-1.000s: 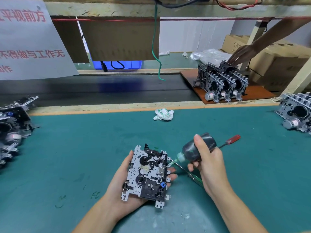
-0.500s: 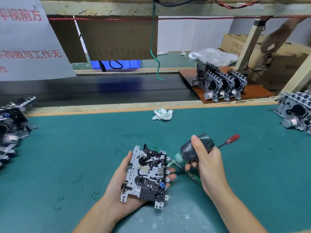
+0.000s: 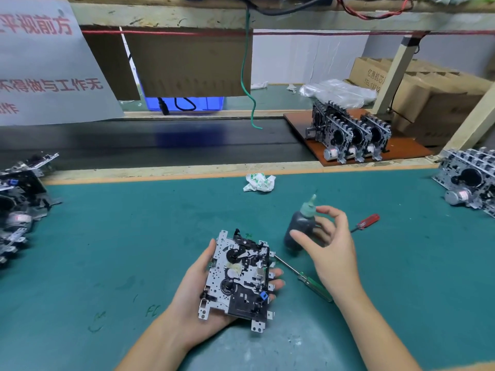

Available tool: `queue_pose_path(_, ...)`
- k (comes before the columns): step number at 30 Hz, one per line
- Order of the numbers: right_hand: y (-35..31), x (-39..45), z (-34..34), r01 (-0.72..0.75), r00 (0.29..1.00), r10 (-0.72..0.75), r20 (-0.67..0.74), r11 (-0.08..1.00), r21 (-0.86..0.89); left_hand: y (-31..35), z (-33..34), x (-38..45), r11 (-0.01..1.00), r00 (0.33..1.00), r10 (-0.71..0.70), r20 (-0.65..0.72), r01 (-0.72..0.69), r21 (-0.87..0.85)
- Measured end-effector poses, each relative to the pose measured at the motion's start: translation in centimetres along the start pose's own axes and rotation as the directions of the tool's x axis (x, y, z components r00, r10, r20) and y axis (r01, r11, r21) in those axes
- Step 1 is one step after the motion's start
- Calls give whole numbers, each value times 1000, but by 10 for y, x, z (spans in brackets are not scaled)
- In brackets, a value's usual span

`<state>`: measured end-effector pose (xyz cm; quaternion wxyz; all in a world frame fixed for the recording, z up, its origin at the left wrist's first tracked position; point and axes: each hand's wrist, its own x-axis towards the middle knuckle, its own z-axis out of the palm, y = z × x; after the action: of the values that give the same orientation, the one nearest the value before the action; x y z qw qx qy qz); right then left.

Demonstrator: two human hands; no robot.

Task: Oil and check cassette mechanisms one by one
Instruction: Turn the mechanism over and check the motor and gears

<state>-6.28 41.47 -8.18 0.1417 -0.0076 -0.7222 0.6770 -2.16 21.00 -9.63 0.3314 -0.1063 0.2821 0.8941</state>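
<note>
My left hand (image 3: 187,303) grips a cassette mechanism (image 3: 241,277) from below, its metal plate and black gears facing up, just above the green mat. A dark oil bottle (image 3: 301,226) with a pale green nozzle stands upright on the mat to the right of the mechanism. My right hand (image 3: 332,253) hovers right beside the bottle with thumb and fingers spread loosely around it, not clasping it.
A green-handled screwdriver (image 3: 313,285) lies under my right hand and a red one (image 3: 367,220) further right. Crumpled paper (image 3: 258,182) sits by the mat's far edge. More mechanisms are piled at the left (image 3: 18,199), the right (image 3: 471,183) and on a brown board (image 3: 401,151).
My right hand lifted the bottle's nozzle off the mechanism, stood the bottle upright on the mat and loosened its fingers. The other person's hand at the far right has left the view.
</note>
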Motion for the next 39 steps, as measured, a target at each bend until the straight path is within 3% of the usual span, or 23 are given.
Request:
queue_pose_path(4,7,-2,1,22,997,-12,70,988,-154,1,3,0,995,1000,-11,29,8,95)
queue_pose_path(6,2,-5,0,125,991,-132,4,923,-363,3,8,-1,989,999,-12,37,7,146)
queue_pose_path(8,-7,-10,-5,366,892,-450,-43,775,-515,6,15,-3,985,996,-51,72,38,167)
queue_pose_path(10,-16,-16,-12,562,765,-638,93,589,-580,8,18,-5,966,991,-113,77,91,242)
queue_pose_path(12,-21,-24,-18,647,731,-588,347,432,-628,9,18,-4,940,982,-179,65,151,305)
queue_pose_path(14,-20,-34,-24,670,735,-411,539,323,-668,12,15,-3,909,972,-233,37,204,363)
queue_pose_path(18,-21,-48,-39,721,692,-214,690,266,-640,24,17,1,797,955,-271,-119,292,528)
queue_pose_path(22,-20,-55,-44,719,692,-172,701,250,-649,39,28,2,575,949,-223,-222,312,757)
queue_pose_path(25,-11,-62,-37,696,717,-234,657,292,-656,45,39,-7,353,963,-28,-267,259,899)
queue_pose_path(27,-4,-66,-31,699,715,-294,634,314,-642,50,38,-16,87,934,279,-225,209,974)
queue_pose_path(29,1,-68,-27,713,700,-333,631,278,-644,50,33,-31,-327,804,580,-127,374,868)
queue_pose_path(30,1,-68,-27,709,703,-342,624,268,-652,45,27,-42,-460,764,641,-71,456,762)
queue_pose_path(31,1,-68,-26,702,708,-347,614,261,-662,35,21,-52,-533,753,656,-40,501,682)
queue_pose_path(34,1,-67,-23,715,691,-368,622,225,-662,-3,7,-72,-626,763,644,56,485,611)
queue_pose_path(39,3,-67,-23,737,644,-472,603,169,-655,-27,3,-66,-649,663,680,313,346,678)
